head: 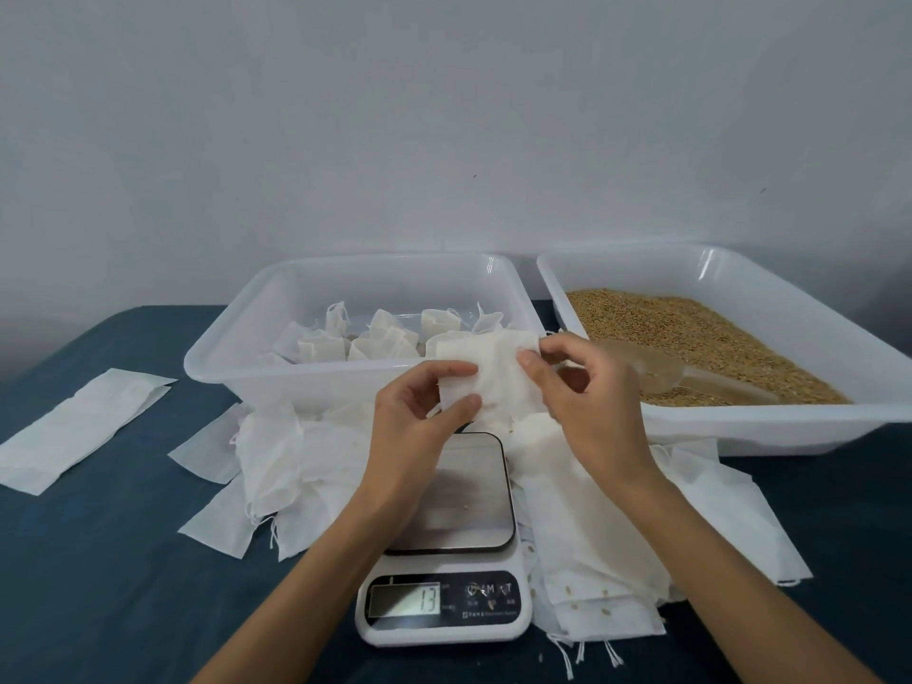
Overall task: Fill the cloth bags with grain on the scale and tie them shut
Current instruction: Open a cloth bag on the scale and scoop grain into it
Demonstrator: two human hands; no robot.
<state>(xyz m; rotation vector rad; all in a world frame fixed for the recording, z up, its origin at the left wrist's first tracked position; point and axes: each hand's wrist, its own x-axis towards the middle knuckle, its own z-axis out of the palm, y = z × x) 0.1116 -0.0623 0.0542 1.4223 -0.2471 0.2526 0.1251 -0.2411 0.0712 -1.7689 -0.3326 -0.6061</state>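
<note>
Where the dark blue cloth-covered table [98, 560] reaches its left edge, a flat white rectangular cloth strip [79, 427] lies alone. To its right, loose empty white cloth bags [276, 466] are heaped against the front of a translucent white plastic bin [217, 367], which contains several filled and tied small white cloth bags [370, 338]. In front of this bin stands a white digital kitchen scale with a steel platform [444, 609]; its display reads 13. Above the platform, the left hand [419, 412] pinches the left edge of an empty white cloth bag [488, 377] between thumb and fingers, and the right hand [587, 387] pinches its right edge, holding the bag clear of the scale. More empty bags [617, 525] lie right of the scale. At far right, a second white plastic bin [740, 427] holds golden-brown grain [691, 328] with a translucent plastic scoop [691, 377] resting in it.
</note>
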